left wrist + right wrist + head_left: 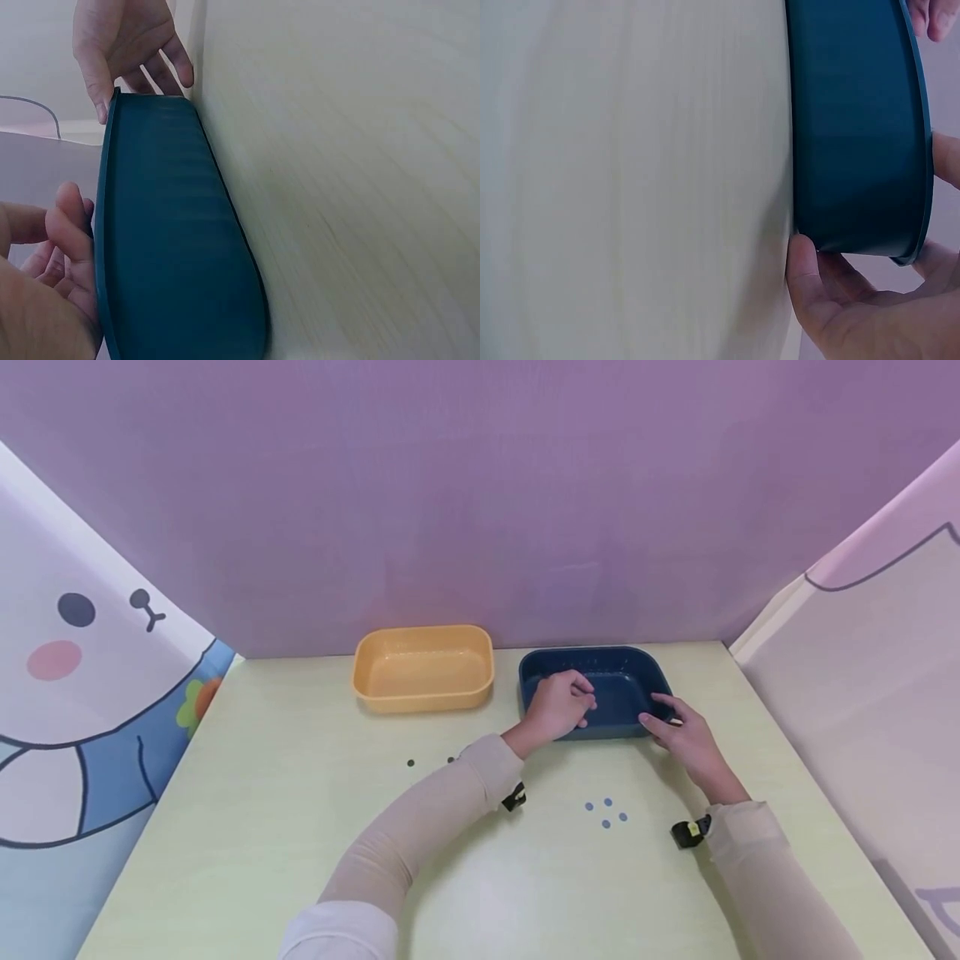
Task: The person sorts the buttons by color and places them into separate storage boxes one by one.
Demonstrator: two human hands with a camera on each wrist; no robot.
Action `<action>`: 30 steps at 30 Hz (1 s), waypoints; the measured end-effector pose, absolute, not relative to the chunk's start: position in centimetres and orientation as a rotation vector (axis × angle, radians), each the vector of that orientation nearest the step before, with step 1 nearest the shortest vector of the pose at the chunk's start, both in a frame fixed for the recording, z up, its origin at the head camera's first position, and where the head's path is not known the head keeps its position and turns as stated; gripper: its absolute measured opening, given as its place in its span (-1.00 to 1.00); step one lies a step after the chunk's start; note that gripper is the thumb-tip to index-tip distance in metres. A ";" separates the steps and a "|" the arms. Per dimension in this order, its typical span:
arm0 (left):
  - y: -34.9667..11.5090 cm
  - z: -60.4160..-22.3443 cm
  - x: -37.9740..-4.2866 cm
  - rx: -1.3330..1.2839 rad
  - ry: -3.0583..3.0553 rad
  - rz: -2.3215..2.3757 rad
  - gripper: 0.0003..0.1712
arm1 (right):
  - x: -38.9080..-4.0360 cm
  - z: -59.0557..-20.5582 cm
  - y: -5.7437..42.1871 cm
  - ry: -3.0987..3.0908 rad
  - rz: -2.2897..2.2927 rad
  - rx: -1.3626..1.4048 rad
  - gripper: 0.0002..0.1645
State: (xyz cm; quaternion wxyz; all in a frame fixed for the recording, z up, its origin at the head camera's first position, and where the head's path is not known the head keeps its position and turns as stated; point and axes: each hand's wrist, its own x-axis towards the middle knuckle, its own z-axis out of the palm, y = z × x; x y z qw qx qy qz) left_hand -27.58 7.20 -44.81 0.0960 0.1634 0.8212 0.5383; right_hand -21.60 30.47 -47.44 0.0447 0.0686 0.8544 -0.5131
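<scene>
A dark blue plastic bin [611,732] sits at the back right of the table. My left hand [557,703] is over its left part with the fingers bent inward. In the left wrist view a dark patch shows beside the left fingertips [69,206]; whether it is a held thing cannot be made out. My right hand [693,747] grips the bin's right end, thumb and a finger over the rim and other fingers low along the outside wall. Several small blue discs [606,824] lie on the table between the forearms.
A yellow bin [423,702] of similar shape stands left of the blue one. Small dark discs [410,762] lie in front of it, one partly behind the left sleeve. A purple wall [480,527] rises behind the table [262,827], with printed side panels.
</scene>
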 end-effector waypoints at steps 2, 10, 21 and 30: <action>7.2 -44.6 -27.3 0.501 2.445 1.570 -0.87 | -21.6 -47.5 30.5 2.612 -1.569 0.209 -0.07; 7.6 -44.2 -25.7 0.690 2.561 1.385 -0.92 | -21.9 -47.6 30.6 2.625 -1.555 0.223 -0.10; 8.9 -44.1 -22.9 0.964 2.667 0.887 -0.94 | -21.9 -47.7 30.7 2.623 -1.533 0.233 -0.08; 9.3 -44.5 -22.0 1.034 2.646 0.724 -0.95 | -21.8 -47.6 30.7 2.616 -1.559 0.216 -0.08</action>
